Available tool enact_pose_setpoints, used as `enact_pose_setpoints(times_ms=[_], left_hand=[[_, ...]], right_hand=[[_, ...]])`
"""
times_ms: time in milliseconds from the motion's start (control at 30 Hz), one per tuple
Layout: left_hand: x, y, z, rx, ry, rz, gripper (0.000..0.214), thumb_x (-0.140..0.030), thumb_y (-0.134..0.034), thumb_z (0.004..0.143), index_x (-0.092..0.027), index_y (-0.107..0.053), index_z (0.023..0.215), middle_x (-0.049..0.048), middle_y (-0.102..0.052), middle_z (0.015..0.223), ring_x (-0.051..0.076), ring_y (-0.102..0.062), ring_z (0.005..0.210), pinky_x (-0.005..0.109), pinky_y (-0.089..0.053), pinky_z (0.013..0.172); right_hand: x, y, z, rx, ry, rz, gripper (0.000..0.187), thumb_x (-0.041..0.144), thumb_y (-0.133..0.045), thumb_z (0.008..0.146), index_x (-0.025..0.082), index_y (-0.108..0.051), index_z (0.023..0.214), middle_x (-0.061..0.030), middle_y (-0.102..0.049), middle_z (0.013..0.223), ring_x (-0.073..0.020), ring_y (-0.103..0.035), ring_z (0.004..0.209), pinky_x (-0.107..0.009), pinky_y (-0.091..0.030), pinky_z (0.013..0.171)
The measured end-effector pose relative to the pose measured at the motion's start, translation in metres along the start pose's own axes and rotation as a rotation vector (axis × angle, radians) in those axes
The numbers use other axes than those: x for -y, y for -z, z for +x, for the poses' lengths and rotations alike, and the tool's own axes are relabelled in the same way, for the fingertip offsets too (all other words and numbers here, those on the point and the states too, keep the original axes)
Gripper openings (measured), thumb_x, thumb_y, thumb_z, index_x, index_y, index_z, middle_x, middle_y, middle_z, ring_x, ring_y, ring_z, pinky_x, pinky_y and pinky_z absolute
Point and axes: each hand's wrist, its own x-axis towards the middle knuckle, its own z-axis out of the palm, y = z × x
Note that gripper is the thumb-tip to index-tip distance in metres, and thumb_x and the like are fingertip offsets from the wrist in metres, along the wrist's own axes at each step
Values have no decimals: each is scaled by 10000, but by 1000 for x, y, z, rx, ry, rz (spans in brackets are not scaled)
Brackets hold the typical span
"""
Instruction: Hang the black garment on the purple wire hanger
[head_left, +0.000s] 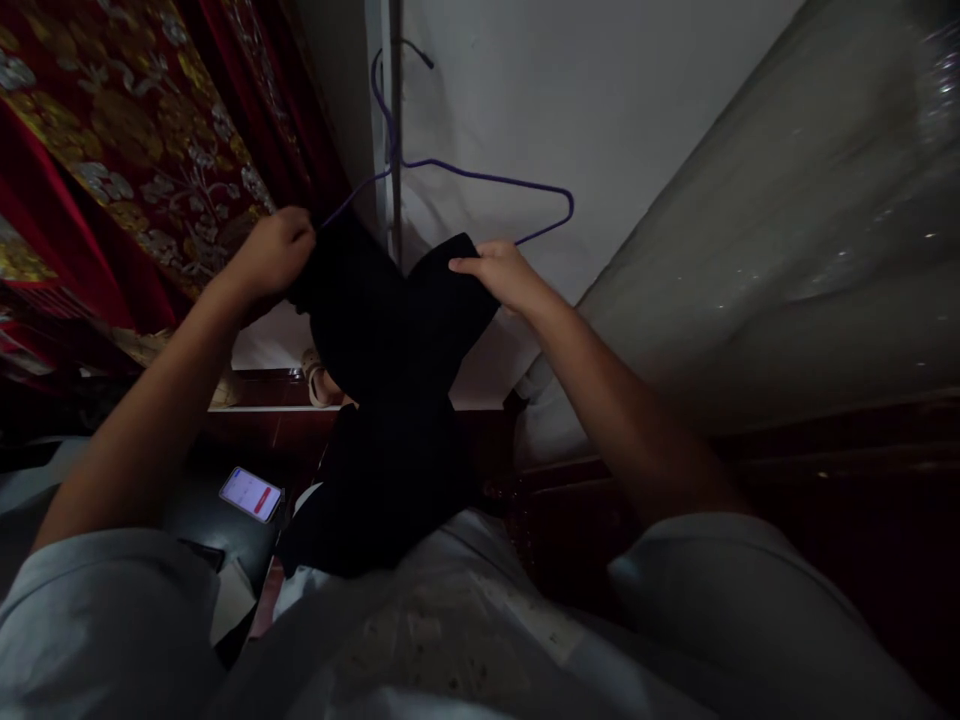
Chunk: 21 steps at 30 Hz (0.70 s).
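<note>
A black garment (390, 370) hangs down in front of me, draped over a thin purple wire hanger (487, 180) whose hook rises along a white wall. My left hand (271, 255) is closed around the garment's upper left edge, where the hanger's left arm disappears into the cloth. My right hand (501, 270) pinches the garment's upper right fold, just below the hanger's bare right end. The lower part of the garment falls toward my lap.
A red and gold patterned curtain (127, 130) hangs at the left. A lit phone (251, 494) lies on a dark surface below. A pale glossy sheet (787, 250) slopes at the right above dark red wooden furniture (675, 470). A sandal (319, 378) sits behind the garment.
</note>
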Motion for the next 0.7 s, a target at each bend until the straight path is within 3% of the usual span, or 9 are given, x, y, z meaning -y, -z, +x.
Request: enact_pose_setpoints(times_ms=[100,200,300,367,500,567,700], left_hand=[[-10,-8,8,-47,-45,-286,365,62,-392,933,-93,-592,1196,43,-711,1039,132,-623,964,300,-497,959],[-10,-11,7,-58,-91,-271,558,94,-444,933,-175,-471,1421,-5,-719,1102,120,-608,955,315,-499,1005],[-5,-2,4,-29,-93,-143,446,57,-497,951,-173,-595,1320,-11,-699,1218,144,-592,1062,349,-442,1106],[-3,5,4,22,-74,-131,357,17,-535,968,-142,-635,1271,11,-695,1198,164,-588,1081,373,-427,1127],[-7,9,10,70,-78,-135,282,-8,-610,959,-102,-645,1222,56,-631,1176,199,-563,1125,438,-393,1181],[-10,8,12,65,-60,-130,285,5,-629,941,-103,-651,1203,62,-598,1162,200,-557,1124,442,-381,1192],[-9,9,10,71,-68,-41,295,-39,-579,969,-96,-644,1251,79,-599,1169,198,-562,1110,430,-402,1155]], right_hand=[[12,-5,-10,78,-83,-17,276,254,-752,867,180,-607,645,-7,-585,616,-145,-547,554,-286,-435,544],[16,6,-18,-40,114,-151,292,285,-719,899,188,-595,654,-8,-589,659,-177,-606,678,-305,-474,637],[16,32,-18,-316,417,-237,143,283,-641,948,202,-691,841,-47,-699,882,-222,-665,974,-355,-510,874],[15,50,-12,-421,531,-245,172,244,-571,977,198,-730,1021,-86,-738,1063,-211,-656,1081,-361,-481,980],[15,69,3,-494,491,-272,234,146,-586,953,127,-743,1126,-148,-751,1166,-187,-672,1043,-314,-477,943],[19,70,7,-567,431,-334,234,131,-643,926,103,-738,1138,-158,-748,1174,-172,-668,919,-296,-482,865],[31,69,4,-655,374,-469,506,178,-819,806,100,-671,1284,-157,-699,1290,-139,-582,736,-295,-479,772]])
